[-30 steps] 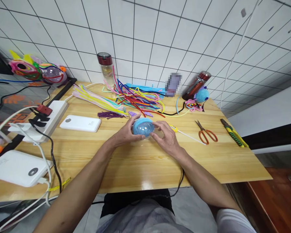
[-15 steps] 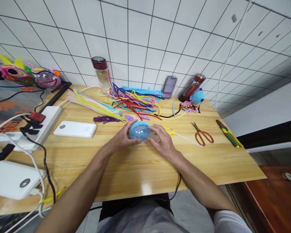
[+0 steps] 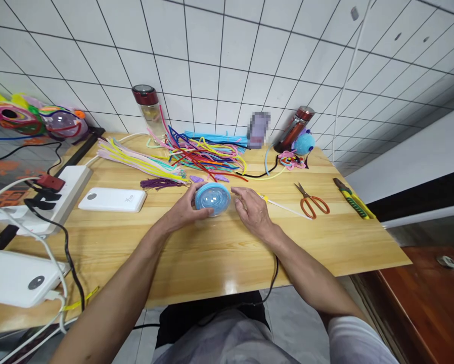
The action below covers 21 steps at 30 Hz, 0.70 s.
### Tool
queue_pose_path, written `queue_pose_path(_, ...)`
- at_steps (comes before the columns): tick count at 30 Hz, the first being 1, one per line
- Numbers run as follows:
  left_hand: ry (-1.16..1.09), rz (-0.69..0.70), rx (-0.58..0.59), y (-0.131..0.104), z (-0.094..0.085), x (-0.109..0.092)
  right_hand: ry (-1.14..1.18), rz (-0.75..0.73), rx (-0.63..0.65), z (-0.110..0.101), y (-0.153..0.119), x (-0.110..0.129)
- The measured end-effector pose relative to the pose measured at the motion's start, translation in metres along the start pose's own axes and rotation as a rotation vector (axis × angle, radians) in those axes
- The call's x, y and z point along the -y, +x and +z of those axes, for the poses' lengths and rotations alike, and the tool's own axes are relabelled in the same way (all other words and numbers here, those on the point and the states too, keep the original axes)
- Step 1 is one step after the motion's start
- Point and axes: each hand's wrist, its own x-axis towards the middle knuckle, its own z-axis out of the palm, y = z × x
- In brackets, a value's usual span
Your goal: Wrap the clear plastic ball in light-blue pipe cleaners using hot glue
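Note:
A clear round dome with light blue pipe cleaner coiled around its rim (image 3: 213, 199) is held up over the wooden table. My left hand (image 3: 185, 208) grips its left side, the thumb along the near edge and fingers behind it. Just right of the dome, apart from it, is my right hand (image 3: 253, 210), its fingers bent and loosely spread with nothing visible in them. Beyond the dome lie two small purple pieces (image 3: 221, 178) and a dark purple tassel bundle (image 3: 161, 183).
Many coloured pipe cleaners (image 3: 204, 154) lie at the back. Orange-handled scissors (image 3: 313, 202), pliers (image 3: 352, 199) and a yellow-ended stick (image 3: 287, 208) are on the right. On the left sit a white power bank (image 3: 112, 199), a power strip (image 3: 70, 194) and cables. Two bottles (image 3: 296, 126) stand by the wall.
My right hand has come off the dome and moved slightly away to its right. The dome, still in my left hand, is tilted a little differently. The whole view has shifted slightly.

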Motion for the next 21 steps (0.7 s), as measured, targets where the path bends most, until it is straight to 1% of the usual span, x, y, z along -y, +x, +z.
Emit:
queue_pose_path(2, 0.016, 0.016, -0.004, 0.0, 0.0, 0.0, 0.003, -0.001, 0.004, 0.0, 0.0, 0.0)
queue_pose_path(5, 0.023, 0.043, 0.013, -0.001, 0.001, -0.006, 0.014, -0.014, 0.004, 0.0, 0.0, 0.002)
queue_pose_path(7, 0.02, 0.041, 0.03, -0.003, 0.002, -0.011, 0.02, -0.021, 0.013, 0.0, 0.0, 0.003)
queue_pose_path(10, 0.034, 0.031, 0.023, -0.005, 0.003, -0.015, 0.031, -0.021, 0.031, 0.001, -0.001, 0.004)
queue_pose_path(17, 0.12, 0.066, 0.008, -0.002, 0.002, -0.013, 0.027, -0.025, 0.016, 0.006, -0.001, 0.008)
queue_pose_path(19, 0.122, 0.067, 0.016, -0.002, 0.002, -0.012, 0.054, 0.013, 0.006, 0.002, 0.001, 0.01)
queue_pose_path(21, 0.112, 0.049, 0.01, -0.003, 0.002, -0.011, 0.1, 0.124, -0.037, -0.01, 0.006, 0.007)
